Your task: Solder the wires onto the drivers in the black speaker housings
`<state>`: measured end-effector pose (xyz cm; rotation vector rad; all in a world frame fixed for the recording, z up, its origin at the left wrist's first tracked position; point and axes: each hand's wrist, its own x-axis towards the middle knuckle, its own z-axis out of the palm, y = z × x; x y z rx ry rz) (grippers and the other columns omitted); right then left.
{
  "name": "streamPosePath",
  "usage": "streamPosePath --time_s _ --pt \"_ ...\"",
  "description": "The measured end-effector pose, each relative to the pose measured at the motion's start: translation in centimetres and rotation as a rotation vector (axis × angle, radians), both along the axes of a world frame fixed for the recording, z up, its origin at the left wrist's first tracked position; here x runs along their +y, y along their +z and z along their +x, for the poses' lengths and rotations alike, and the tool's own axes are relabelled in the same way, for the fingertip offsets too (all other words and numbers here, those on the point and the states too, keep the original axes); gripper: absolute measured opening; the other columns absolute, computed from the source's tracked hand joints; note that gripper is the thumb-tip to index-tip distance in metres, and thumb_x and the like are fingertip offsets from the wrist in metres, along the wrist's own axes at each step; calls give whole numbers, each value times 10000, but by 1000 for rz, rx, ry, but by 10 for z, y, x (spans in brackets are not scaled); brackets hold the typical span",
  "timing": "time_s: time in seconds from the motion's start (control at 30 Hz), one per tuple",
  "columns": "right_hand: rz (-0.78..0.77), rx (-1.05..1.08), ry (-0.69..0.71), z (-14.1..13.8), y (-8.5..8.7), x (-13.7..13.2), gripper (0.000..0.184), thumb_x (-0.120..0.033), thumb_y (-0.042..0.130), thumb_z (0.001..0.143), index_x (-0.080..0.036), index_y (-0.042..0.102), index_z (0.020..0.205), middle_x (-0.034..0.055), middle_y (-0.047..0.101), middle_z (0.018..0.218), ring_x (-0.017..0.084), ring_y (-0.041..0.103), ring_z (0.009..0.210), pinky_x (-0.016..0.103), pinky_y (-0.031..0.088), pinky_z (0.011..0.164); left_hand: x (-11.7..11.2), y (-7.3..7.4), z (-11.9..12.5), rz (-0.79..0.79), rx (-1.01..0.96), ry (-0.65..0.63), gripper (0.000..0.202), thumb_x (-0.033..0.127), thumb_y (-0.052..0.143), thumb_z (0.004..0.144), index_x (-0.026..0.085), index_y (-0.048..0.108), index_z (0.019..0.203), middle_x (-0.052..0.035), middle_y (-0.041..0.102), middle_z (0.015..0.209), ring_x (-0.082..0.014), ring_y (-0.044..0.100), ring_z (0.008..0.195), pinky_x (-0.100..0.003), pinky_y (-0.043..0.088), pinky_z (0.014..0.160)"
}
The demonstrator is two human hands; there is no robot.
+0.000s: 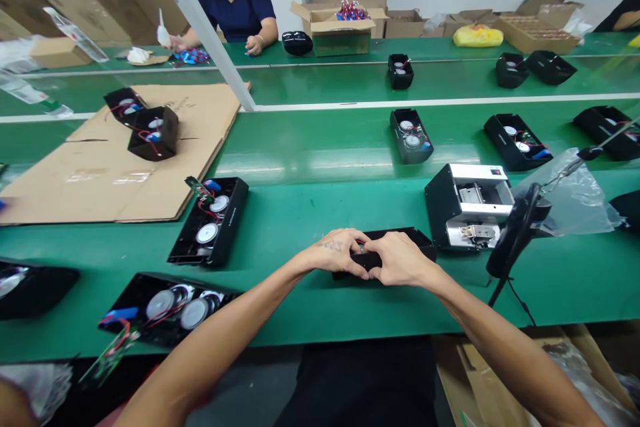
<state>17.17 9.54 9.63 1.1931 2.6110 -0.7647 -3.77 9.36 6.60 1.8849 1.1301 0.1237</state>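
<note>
In front of me on the green bench lies a black speaker housing (pixel 417 240), its long side facing me. My left hand (pixel 337 251) closes over its left half, thumb at the near wall and fingers inside the rim. From the other side my right hand (pixel 400 259) grips the middle of the same housing. The fingertips of both hands come together there and hide most of the inside. To the right stands a black and silver machine (pixel 470 207). Two open housings with round speakers, one farther back (pixel 210 221) and one nearer (pixel 175 310), lie to the left.
An electric screwdriver (pixel 517 233) hangs at the right beside a plastic bag (pixel 575 197). A cardboard sheet (pixel 100 173) carries two housings. More housings (pixel 411 135) sit on the conveyor. Across the bench, a person (pixel 237 0) works near cardboard boxes (pixel 343 37).
</note>
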Motion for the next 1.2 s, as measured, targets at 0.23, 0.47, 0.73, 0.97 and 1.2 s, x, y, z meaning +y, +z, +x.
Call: streamPosePath --time_s 0.23,0.47,0.73,0.97,1.2 --pt "29 29 13 0 -6 5 401 -351 773 803 -269 828 1191 77 838 833 327 801 839 342 439 681 6 -1 -2 -20 -64 -39 411 499 912 737 189 693 580 6 730 1366 -251 704 1109 -320 505 873" --pt "88 231 18 15 -11 -17 397 -235 783 862 -203 759 1258 104 835 1009 295 780 963 445 540 946 -5 -2 0 38 -93 -48 298 449 924 767 207 768 689 -25 726 1378 -299 665 1262 -400 466 1112" --pt "475 845 -661 90 -22 -55 237 -270 716 977 -247 728 1213 113 765 1278 285 740 1107 470 632 920 19 -3 -8 -135 -80 -35 304 523 895 728 233 822 789 -16 738 1394 -243 734 1105 -285 544 864" --pt "1019 732 -1015 144 -61 -67 627 -370 857 847 -150 640 1392 233 621 1399 433 616 1316 566 627 915 48 -4 -13 -248 -42 -46 391 572 903 652 213 750 617 12 739 1375 -245 720 1092 -270 489 827" --pt "783 776 -1248 176 -67 -35 810 -563 713 933 -159 491 1599 229 660 1469 387 675 1329 607 522 1141 45 -3 -13 -255 -34 -45 392 581 885 663 212 753 638 14 737 1378 -246 719 1097 -262 488 833"
